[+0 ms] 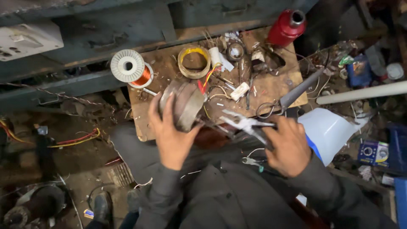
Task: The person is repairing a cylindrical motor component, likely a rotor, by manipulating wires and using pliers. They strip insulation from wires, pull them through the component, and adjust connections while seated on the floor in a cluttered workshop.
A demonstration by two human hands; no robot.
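My left hand (pixel 171 135) grips a round grey metal motor part (pixel 184 104) at the near edge of a small wooden board (pixel 275 87). Coloured wires trail from the part toward the board's middle. My right hand (pixel 288 146) is closed on the handles of pliers (pixel 245 124), whose jaws point left toward the motor part. My dark grey sleeves fill the lower middle of the view.
On the board lie a white spool of copper wire (pixel 132 68), a yellow tape ring (pixel 194 61), large scissors (pixel 284 101) and small scraps. A red canister (pixel 287 26) stands at the far right corner. A white plastic container (pixel 328 131) and a white pipe (pixel 360 92) lie to the right.
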